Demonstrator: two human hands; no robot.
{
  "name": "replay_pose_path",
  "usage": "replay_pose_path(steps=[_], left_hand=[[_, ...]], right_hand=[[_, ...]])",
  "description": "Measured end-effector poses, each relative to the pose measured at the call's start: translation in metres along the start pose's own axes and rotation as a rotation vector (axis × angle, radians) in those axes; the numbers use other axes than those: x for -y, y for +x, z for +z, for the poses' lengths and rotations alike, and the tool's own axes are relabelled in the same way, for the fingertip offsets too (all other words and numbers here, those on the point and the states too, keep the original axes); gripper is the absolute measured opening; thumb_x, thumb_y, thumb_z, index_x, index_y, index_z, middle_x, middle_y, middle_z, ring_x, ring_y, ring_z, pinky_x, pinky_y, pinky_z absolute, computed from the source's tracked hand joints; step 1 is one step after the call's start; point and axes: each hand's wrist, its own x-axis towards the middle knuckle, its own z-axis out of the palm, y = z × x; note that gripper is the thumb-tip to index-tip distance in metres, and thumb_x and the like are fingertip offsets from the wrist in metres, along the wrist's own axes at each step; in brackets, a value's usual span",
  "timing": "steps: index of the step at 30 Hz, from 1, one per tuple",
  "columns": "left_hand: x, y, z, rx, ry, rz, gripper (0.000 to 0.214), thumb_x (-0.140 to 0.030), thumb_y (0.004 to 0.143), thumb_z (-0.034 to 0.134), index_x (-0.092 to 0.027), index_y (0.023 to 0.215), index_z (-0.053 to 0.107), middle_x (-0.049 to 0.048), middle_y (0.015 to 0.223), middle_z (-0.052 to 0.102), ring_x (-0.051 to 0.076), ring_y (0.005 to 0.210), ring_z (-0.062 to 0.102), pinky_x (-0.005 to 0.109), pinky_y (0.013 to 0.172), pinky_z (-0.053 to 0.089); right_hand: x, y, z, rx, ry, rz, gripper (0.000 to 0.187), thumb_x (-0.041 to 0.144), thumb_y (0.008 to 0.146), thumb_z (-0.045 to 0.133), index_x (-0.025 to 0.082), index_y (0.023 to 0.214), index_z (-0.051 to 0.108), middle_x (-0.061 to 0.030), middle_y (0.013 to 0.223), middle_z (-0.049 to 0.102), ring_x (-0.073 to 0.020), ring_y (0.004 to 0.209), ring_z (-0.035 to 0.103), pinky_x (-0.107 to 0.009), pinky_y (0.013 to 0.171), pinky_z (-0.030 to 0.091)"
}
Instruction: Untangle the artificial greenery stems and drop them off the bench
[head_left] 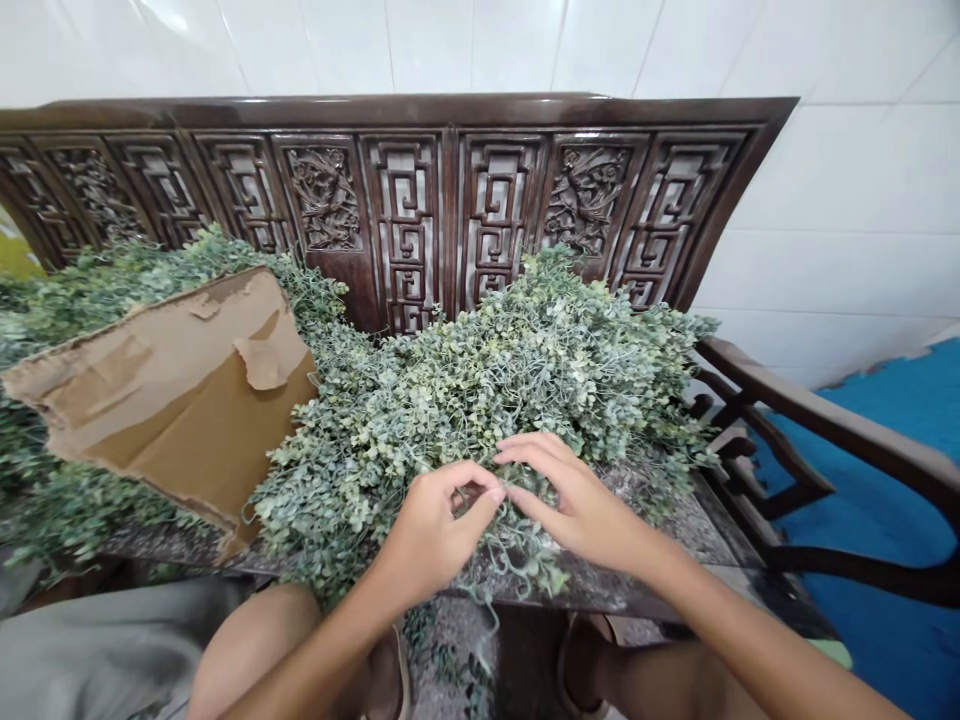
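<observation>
- Vines (pixel 480 400) are lying in a thick grey-green heap across a speckled stone bench seat (pixel 660 520), spreading from the backrest to the front edge, with small round leaves covering most of the seat
- Left hand (pixel 431 535) is curling over the vines near the front edge in a narrow grip, its fingers (pixel 480 480) dipping among the thin stems, though whether they are pinching a stem I cannot tell
- Right hand (pixel 577 495) is arching just beside the left in a wider spread, its fingertips (pixel 517 450) pressing on the leaves, with no clear hold showing
- Sprig (pixel 517 570) is drooping over the front edge of the seat, just below the hands
- Cardboard sheet (pixel 172 400), torn and creased, is lying on the vines at the left, well apart from both hands
- Carved wooden backrest (pixel 405 180) is standing behind the heap, against white wall tiles (pixel 825 200)
- Wooden armrest (pixel 825 420) is curving along the right side, above a blue floor mat (pixel 862 480)
</observation>
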Motion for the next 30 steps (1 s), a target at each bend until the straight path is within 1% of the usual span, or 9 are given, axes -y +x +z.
replay_pose_path(steps=[2,3,6,8,13,18,20,24,30], left_hand=[[0.0005,-0.0016,0.0020,0.014,-0.012,-0.030,0.018,-0.029,0.092,0.057,-0.018,0.086,0.069,0.0005,0.073,0.063,0.014,0.067,0.054,0.025,0.064,0.041],[0.0006,-0.0022,0.0029,0.008,-0.019,-0.039,0.018,-0.030,0.092,0.058,-0.018,0.085,0.069,0.0000,0.071,0.062,0.014,0.066,0.053,0.025,0.063,0.041],[0.0000,-0.0035,0.0040,-0.017,-0.049,-0.060,0.018,-0.031,0.090,0.060,-0.017,0.086,0.070,0.0007,0.072,0.064,0.014,0.066,0.055,0.025,0.064,0.042],[-0.0010,-0.0040,0.0036,-0.019,-0.055,-0.066,0.019,-0.031,0.090,0.059,-0.016,0.085,0.071,0.0018,0.073,0.067,0.015,0.068,0.057,0.025,0.065,0.043],[-0.0021,-0.0040,0.0031,-0.019,-0.049,-0.065,0.021,-0.030,0.091,0.056,-0.016,0.084,0.071,0.0029,0.076,0.069,0.015,0.070,0.060,0.025,0.067,0.045],[-0.0028,-0.0021,0.0036,-0.046,0.028,-0.062,0.015,-0.025,0.087,0.058,-0.016,0.081,0.069,0.0000,0.071,0.065,0.013,0.066,0.055,0.024,0.064,0.042],[-0.0045,-0.0016,0.0034,-0.047,0.062,-0.061,0.014,-0.023,0.086,0.058,-0.017,0.078,0.068,-0.0011,0.069,0.063,0.012,0.065,0.054,0.023,0.063,0.041],[-0.0067,-0.0011,0.0022,-0.040,0.094,-0.055,0.013,-0.020,0.084,0.057,-0.017,0.076,0.067,-0.0018,0.068,0.062,0.012,0.065,0.053,0.023,0.063,0.040],[-0.0044,-0.0006,0.0005,0.001,0.060,-0.088,0.012,-0.022,0.084,0.056,-0.017,0.075,0.063,-0.0040,0.062,0.052,0.011,0.060,0.046,0.022,0.057,0.035]], right_hand=[[0.0015,-0.0010,-0.0023,-0.001,0.017,-0.068,0.031,0.019,0.094,0.057,0.025,0.124,0.061,-0.0092,0.129,0.060,-0.0246,0.123,0.052,-0.046,0.105,0.043],[0.0021,-0.0012,-0.0030,-0.008,0.037,-0.090,0.031,0.019,0.093,0.057,0.026,0.123,0.063,-0.0089,0.127,0.062,-0.0241,0.120,0.055,-0.046,0.103,0.045],[0.0022,-0.0005,-0.0027,-0.069,0.094,-0.100,0.020,0.023,0.093,0.063,0.024,0.111,0.071,-0.0085,0.114,0.068,-0.0223,0.104,0.064,-0.041,0.092,0.052],[0.0011,0.0002,-0.0015,-0.098,0.110,-0.091,0.015,0.026,0.092,0.066,0.023,0.104,0.074,-0.0082,0.107,0.070,-0.0212,0.096,0.067,-0.038,0.086,0.054],[0.0017,-0.0004,0.0011,-0.110,0.091,-0.089,0.014,0.021,0.093,0.063,0.022,0.101,0.075,-0.0071,0.096,0.069,-0.0199,0.087,0.065,-0.036,0.078,0.052],[0.0062,-0.0014,0.0033,-0.124,0.050,-0.075,0.008,0.019,0.091,0.063,0.020,0.092,0.071,-0.0054,0.089,0.067,-0.0199,0.086,0.061,-0.036,0.079,0.048],[0.0064,-0.0011,0.0029,-0.111,0.043,-0.055,0.006,0.020,0.091,0.064,0.020,0.090,0.070,-0.0047,0.088,0.066,-0.0199,0.086,0.061,-0.036,0.079,0.047],[0.0052,0.0005,-0.0015,-0.026,0.097,-0.024,0.008,0.021,0.094,0.062,0.021,0.091,0.069,-0.0046,0.091,0.067,-0.0195,0.088,0.060,-0.035,0.081,0.045],[0.0075,0.0012,-0.0054,0.038,0.141,-0.009,0.011,0.023,0.098,0.057,0.021,0.093,0.067,-0.0051,0.095,0.067,-0.0194,0.092,0.059,-0.035,0.084,0.044]])
